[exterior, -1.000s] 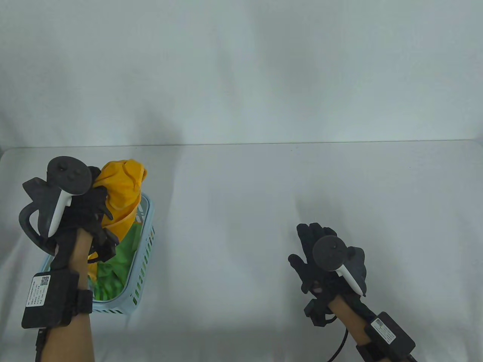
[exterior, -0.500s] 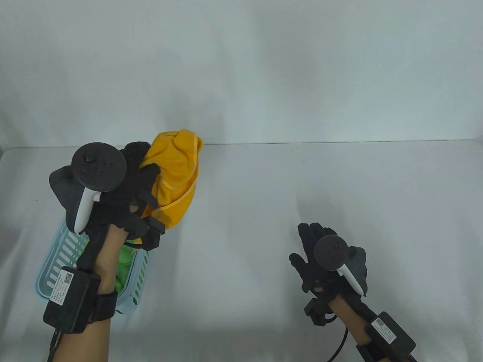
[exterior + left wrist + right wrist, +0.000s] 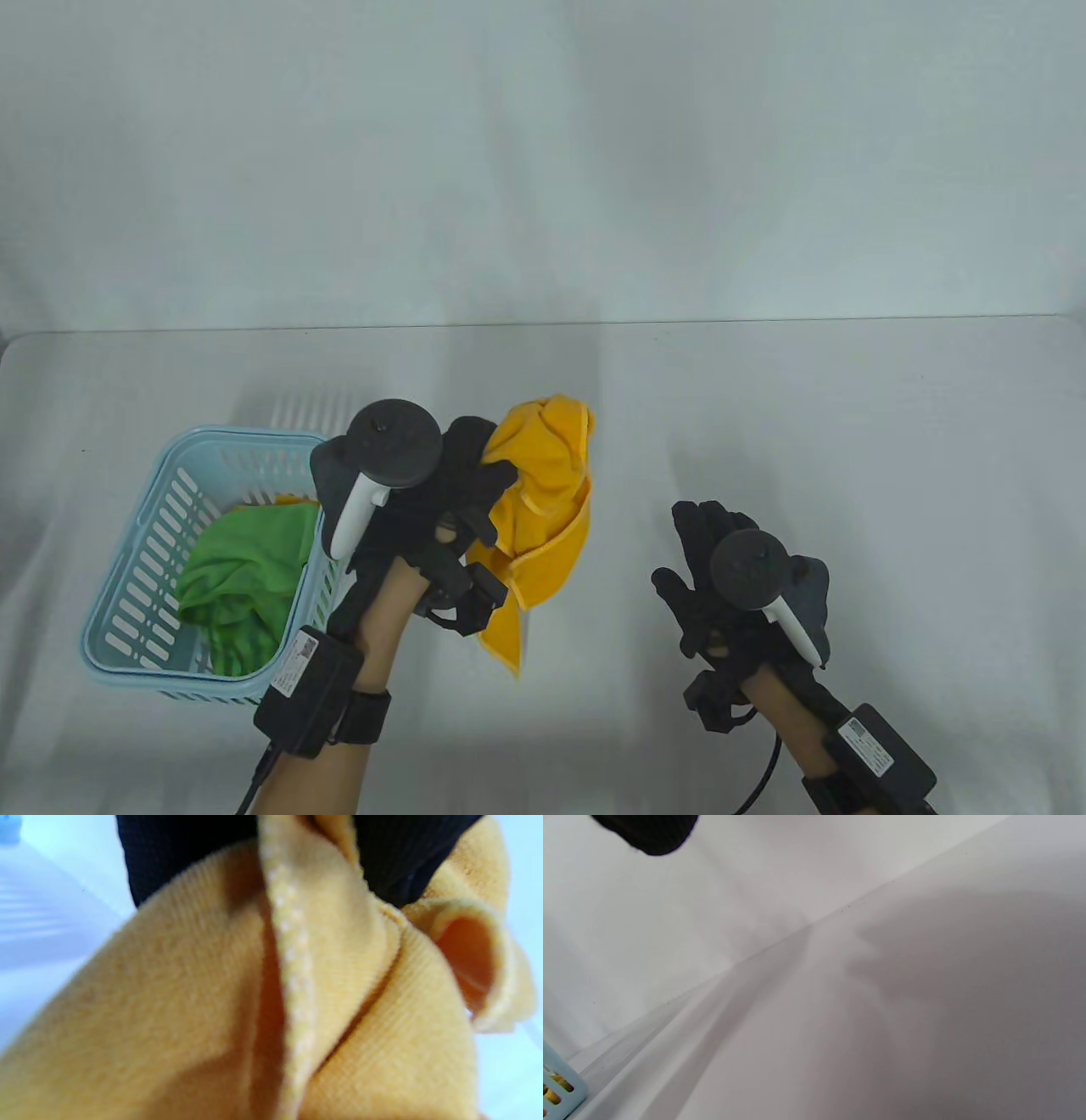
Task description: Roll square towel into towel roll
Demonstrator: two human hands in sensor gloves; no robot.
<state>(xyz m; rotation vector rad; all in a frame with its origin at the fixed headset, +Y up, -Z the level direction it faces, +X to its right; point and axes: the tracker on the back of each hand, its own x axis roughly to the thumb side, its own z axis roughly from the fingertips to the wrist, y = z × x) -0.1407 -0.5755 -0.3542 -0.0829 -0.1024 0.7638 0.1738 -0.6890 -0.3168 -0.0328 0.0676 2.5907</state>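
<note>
My left hand [image 3: 462, 488] grips a crumpled yellow towel [image 3: 543, 509] and holds it above the table, just right of the basket; the cloth hangs down to a point near the table's front. In the left wrist view the yellow towel [image 3: 237, 1005] fills the frame, with black gloved fingers [image 3: 182, 853] at the top. My right hand [image 3: 721, 569] is open and empty, fingers spread, over the table at the right. Only one fingertip [image 3: 649, 832] shows in the right wrist view.
A light blue slotted basket [image 3: 127, 594] stands at the left front with a green towel [image 3: 237, 569] in it and a bit of yellow cloth behind that. The basket's corner [image 3: 560, 1090] shows in the right wrist view. The table is white, with a white wall behind.
My left hand has lifted the yellow towel out of the basket and carried it right and toward the front. The basket now shows in full. My right hand has not moved.
</note>
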